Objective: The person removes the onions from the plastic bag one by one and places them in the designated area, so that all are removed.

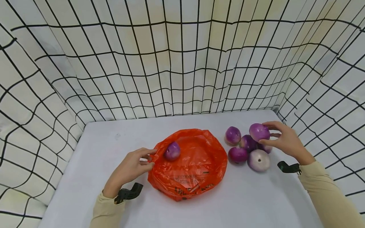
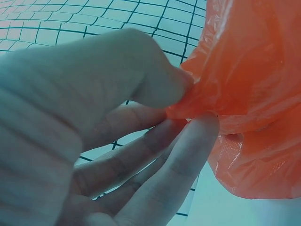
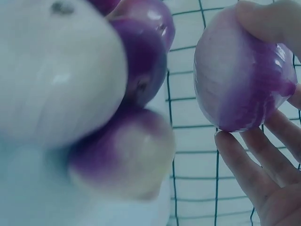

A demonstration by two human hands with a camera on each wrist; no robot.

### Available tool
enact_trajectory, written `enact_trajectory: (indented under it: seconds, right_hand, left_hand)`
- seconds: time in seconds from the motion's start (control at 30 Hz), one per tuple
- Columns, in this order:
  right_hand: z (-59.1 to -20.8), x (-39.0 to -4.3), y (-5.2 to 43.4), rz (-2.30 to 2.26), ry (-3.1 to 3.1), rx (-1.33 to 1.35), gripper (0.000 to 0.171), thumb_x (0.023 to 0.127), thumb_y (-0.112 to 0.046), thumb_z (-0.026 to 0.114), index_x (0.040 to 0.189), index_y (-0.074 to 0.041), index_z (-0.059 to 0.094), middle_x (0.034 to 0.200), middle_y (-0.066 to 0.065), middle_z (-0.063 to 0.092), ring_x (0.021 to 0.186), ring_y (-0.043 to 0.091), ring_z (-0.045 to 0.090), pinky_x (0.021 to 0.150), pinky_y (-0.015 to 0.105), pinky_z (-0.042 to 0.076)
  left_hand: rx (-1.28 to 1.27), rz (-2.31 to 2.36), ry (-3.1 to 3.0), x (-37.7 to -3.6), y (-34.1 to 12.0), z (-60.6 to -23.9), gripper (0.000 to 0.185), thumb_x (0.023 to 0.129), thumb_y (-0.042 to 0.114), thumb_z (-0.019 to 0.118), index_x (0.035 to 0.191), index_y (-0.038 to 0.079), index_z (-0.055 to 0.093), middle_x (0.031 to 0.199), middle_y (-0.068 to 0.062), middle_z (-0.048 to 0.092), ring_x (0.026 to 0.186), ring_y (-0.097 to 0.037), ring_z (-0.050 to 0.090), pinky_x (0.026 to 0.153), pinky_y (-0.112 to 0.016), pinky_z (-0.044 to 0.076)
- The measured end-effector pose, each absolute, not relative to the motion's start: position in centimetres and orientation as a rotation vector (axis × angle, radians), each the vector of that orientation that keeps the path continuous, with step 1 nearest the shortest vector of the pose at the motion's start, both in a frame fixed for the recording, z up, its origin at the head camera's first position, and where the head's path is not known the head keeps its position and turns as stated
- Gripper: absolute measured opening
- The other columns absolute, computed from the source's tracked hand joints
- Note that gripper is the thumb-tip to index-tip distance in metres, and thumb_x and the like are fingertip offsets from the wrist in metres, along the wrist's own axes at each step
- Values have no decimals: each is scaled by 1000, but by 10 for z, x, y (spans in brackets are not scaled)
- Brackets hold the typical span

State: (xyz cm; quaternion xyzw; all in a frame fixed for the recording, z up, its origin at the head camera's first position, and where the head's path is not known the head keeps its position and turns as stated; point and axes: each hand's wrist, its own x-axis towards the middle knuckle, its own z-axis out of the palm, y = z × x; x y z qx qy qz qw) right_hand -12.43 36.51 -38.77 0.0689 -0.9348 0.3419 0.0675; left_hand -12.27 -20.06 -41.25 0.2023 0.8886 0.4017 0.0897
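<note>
My left hand (image 1: pixel 131 166) pinches the left rim of a red plastic bag (image 1: pixel 196 158), which lies with its mouth spread wide on the table. One purple onion (image 1: pixel 172 151) sits inside the bag by that rim. In the left wrist view, thumb and fingertips grip a fold of the bag (image 2: pixel 254 94). My right hand (image 1: pixel 285 139) holds another purple onion (image 1: pixel 259 132) between thumb and fingers, raised over the pile at the right. The right wrist view shows this onion (image 3: pixel 240 75) apart from the others, which include a pale-bottomed onion (image 3: pixel 56 75).
Several onions lie clustered right of the bag, among them a dark one (image 1: pixel 238 155) and a whitish one (image 1: pixel 259 160). A white table (image 1: pixel 114 133) carries everything. Black netting (image 1: pixel 182 63) over white cloth stands around the back and sides.
</note>
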Motion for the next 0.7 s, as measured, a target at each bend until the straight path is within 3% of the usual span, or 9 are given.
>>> enact_trajectory:
  seconds: [0.7]
  right_hand:
    - [-400,-95,421,908,-2831,2,77,81,-33,89,141,2,55,139,25,58,97,-26,44,76,-7,44]
  left_hand:
    - [597,1173,2666,-122,-197,-409,41,93,11,68,134,5,68,127,-10,71,110,-24,69,89,-37,65]
